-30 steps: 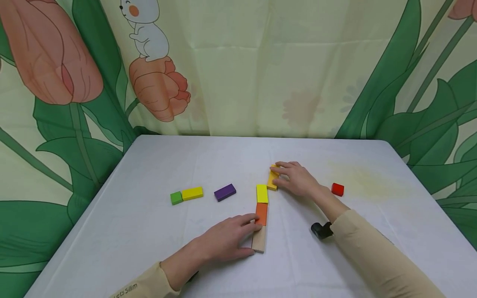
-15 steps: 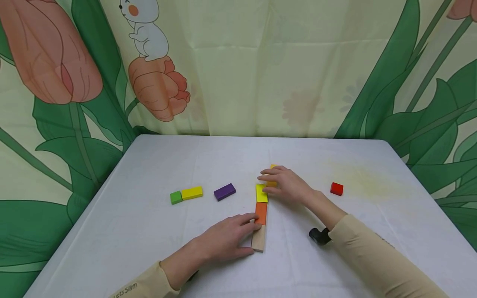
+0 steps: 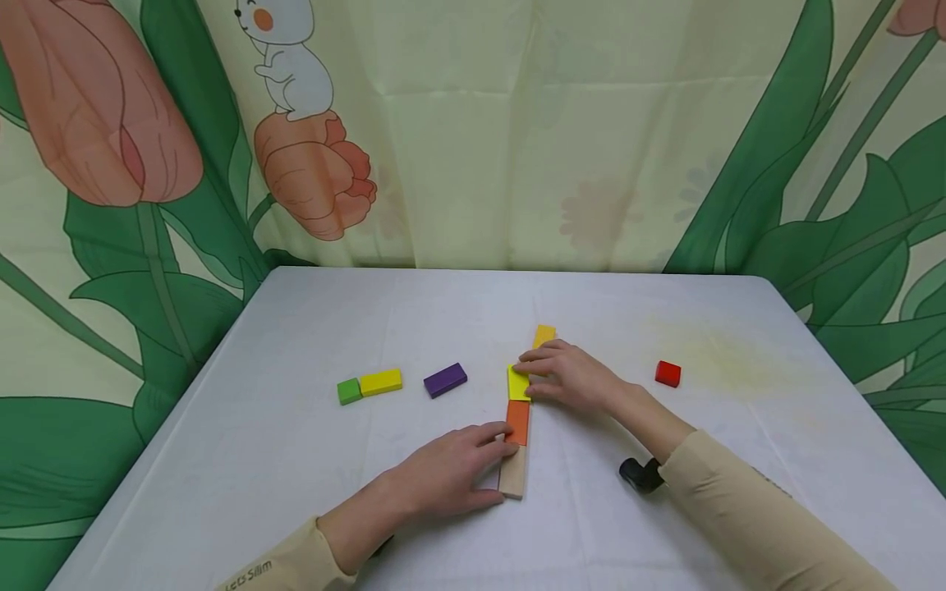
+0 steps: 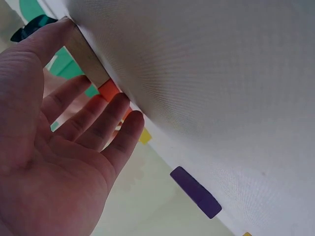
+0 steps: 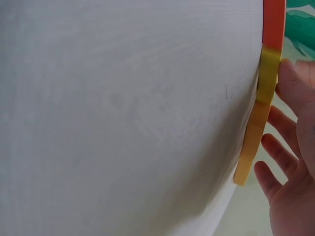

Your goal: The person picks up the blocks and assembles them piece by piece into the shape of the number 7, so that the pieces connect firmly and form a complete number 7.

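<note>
A row of flat wooden blocks lies end to end, running away from me: a plain wood block [image 3: 512, 476] nearest, then an orange block [image 3: 519, 420], a yellow block [image 3: 518, 389] and an amber stretch [image 3: 544, 335] at the far end. My left hand [image 3: 451, 472] rests beside the row, fingertips at the orange and plain blocks, thumb by the near end. Over the far part reaches my right hand [image 3: 572, 373]. Its thumb [image 5: 290, 81] is at the yellow block's side, the other fingers loosely spread along the amber part and hiding some of it.
Left of the row lie a purple block [image 3: 446, 380], another yellow block [image 3: 381, 382] and a green block [image 3: 350, 391] touching that yellow one. A small red block [image 3: 668, 374] sits to the right. The white-covered table [image 3: 628, 533] ends at a printed curtain [image 3: 473, 164].
My right hand has moved from the amber part toward me, to the yellow block. The amber part now lines up more closely behind the yellow block. My left hand has stayed in place.
</note>
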The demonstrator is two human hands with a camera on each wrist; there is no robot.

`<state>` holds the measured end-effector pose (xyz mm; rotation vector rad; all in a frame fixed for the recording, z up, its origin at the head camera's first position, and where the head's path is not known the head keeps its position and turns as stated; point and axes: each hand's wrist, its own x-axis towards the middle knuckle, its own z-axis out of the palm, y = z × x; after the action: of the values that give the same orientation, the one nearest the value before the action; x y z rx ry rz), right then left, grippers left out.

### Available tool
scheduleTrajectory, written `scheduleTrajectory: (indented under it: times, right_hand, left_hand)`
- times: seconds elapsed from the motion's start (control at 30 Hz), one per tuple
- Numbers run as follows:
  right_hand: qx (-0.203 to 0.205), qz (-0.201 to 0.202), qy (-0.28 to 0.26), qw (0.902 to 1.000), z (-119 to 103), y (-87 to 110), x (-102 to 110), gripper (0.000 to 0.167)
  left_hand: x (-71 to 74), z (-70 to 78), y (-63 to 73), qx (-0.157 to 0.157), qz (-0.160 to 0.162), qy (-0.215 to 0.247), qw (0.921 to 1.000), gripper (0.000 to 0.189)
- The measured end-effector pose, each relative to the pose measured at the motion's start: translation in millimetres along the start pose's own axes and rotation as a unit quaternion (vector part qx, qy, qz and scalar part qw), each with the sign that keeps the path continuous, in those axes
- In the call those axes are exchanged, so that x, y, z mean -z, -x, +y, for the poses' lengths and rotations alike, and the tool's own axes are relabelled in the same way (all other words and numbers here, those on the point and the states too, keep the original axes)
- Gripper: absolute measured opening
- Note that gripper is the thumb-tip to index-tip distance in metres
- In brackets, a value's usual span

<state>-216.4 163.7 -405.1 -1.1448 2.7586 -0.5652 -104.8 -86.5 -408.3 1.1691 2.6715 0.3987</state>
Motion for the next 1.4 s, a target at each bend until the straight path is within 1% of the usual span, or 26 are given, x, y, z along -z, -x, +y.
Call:
scheduleTrajectory:
  times: [0.13,0.37,0.67,1.1,1.4]
  right_hand:
    - [0.001,0.004,0.002,1.0000,0.1,0.2,-0.8,0.045]
    - [0.004,0.008,0.012,0.9999,-1.5,0.2,-0.6,0.045]
    - [-0.007,0.011,0.019,0.9997,-3.6,0.4,-0.1,0.046]
    - [-0.002,0.021,0.030,0.9993,-4.4,1.5,0.4,0.044]
    - [0.006,0.018,0.039,0.9991,-4.1,2.6,0.0,0.043]
  left_hand:
    - [0.3,0.2,0.4,-0.003,0.003,-0.002,1.0000,0.056]
    - [0.2,-0.2,0.3,-0.002,0.000,0.003,1.0000,0.056]
    - [-1.7,-1.6,0.3,-0.009,0.006,0.001,0.9999,0.056]
    - [1.2,-0.7,-0.8,-0.001,-0.006,0.002,1.0000,0.056]
    - [0.7,-0.3,-0.3,0.000,-0.005,0.000,1.0000,0.056]
